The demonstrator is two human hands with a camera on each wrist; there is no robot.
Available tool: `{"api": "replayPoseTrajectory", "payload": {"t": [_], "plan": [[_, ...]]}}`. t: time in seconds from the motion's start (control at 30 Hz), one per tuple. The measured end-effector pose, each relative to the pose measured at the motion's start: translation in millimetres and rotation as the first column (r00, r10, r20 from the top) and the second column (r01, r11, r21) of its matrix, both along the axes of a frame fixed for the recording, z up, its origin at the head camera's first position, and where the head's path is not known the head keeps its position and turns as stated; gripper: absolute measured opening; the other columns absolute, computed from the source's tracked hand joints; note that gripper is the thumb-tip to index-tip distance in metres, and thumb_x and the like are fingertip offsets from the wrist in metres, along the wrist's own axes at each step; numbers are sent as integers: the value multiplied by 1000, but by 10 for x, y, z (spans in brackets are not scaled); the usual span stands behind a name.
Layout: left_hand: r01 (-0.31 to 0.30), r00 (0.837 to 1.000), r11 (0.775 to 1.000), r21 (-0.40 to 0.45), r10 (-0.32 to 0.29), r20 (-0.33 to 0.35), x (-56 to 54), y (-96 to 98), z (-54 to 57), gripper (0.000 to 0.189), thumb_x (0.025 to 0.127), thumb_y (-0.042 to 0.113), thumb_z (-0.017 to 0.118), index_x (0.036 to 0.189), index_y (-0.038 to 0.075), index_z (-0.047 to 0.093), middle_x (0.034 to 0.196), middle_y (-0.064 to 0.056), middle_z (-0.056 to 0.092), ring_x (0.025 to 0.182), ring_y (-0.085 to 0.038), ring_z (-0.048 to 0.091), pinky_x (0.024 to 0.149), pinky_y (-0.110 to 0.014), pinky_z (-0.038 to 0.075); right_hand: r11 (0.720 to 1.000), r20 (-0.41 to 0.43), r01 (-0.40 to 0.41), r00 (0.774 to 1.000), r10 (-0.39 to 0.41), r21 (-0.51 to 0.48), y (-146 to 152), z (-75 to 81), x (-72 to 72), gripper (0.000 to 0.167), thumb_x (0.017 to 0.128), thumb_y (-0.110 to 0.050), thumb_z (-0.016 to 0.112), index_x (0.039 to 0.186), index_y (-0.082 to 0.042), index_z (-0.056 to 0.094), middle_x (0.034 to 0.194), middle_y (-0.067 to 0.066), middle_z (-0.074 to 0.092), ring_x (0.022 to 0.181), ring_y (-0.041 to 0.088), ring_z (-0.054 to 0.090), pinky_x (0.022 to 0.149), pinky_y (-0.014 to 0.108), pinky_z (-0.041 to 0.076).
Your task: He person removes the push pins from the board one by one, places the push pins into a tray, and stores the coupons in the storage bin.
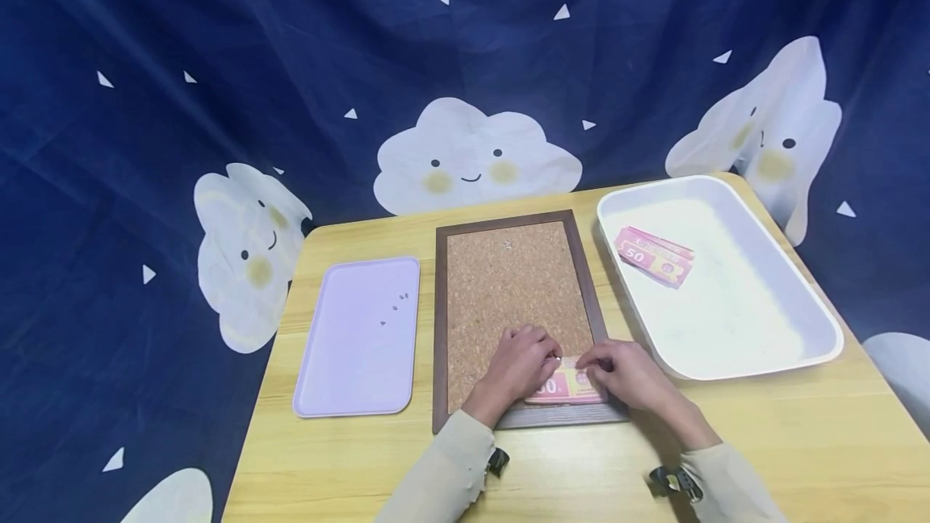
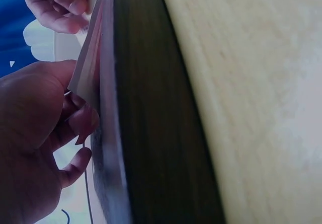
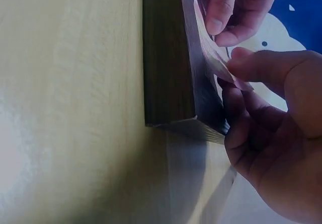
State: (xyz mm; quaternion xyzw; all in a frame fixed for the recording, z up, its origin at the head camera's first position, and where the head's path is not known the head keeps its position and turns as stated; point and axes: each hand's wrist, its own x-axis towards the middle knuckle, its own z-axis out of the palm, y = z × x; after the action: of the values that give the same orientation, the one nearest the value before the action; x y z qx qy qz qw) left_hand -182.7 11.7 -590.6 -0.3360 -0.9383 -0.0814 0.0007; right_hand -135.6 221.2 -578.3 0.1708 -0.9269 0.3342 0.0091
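Observation:
Pink paper coupons (image 1: 563,388) printed with a 50 lie over the lower right of a cork board (image 1: 508,297), near its dark wooden frame (image 2: 151,103). My left hand (image 1: 525,361) pinches their left part, the thumb on one face and fingers behind, as the left wrist view shows. At the other end, my right hand (image 1: 630,374) pinches the right edge of the coupons (image 3: 219,63) between thumb and fingers. The papers stand slightly raised from the board in the wrist views. A tiny shiny thing shows by the left fingertips, too small to make out.
A white tray (image 1: 756,297) on the right holds more pink coupons (image 1: 654,255). On the left, a lilac tray (image 1: 349,378) carries several tiny dark pieces (image 1: 395,308). A small pale thing (image 1: 508,245) sits high on the cork. Behind the wooden table (image 1: 283,458) hangs a blue curtain (image 1: 312,39).

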Motion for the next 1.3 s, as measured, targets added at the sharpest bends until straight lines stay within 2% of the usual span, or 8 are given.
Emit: {"api": "replayPoseTrajectory", "payload": {"t": [0.2,0.63,0.87,1.3], "plan": [[16,1000,1000,-5,-16,-17,6,-2,-28,16,95,38,55,99,33,70,101,16,63,97,-5,54,81,-28,38,1000,77,-11,997,11,0,19,3,24,25,73,-3,74,92,-18,74,73,-14,61,64,-4,47,59,19,42],[35,999,999,-33,-36,-39,2,-10,-86,21,99,42,49,102,31,66,105,15,62,98,-6,53,79,-29,37,999,82,29,996,-27,-25,33,-33,37,25,73,-1,73,94,-15,74,75,-6,65,65,-4,49,59,19,44],[40,999,999,-34,-41,-19,1,-16,-80,22,100,41,47,104,30,65,105,14,62,99,-7,52,80,-29,36,999,84,44,996,-42,-30,27,-34,43,25,74,-2,73,95,-16,74,75,-12,62,66,-3,50,60,19,44],[44,999,999,-19,-45,-20,-13,-23,-101,22,100,41,46,105,29,64,106,14,61,99,-7,51,80,-30,35,997,84,62,995,-59,-34,30,-35,27,25,74,-2,74,96,-15,74,75,-13,62,66,-4,50,60,20,45]]}}
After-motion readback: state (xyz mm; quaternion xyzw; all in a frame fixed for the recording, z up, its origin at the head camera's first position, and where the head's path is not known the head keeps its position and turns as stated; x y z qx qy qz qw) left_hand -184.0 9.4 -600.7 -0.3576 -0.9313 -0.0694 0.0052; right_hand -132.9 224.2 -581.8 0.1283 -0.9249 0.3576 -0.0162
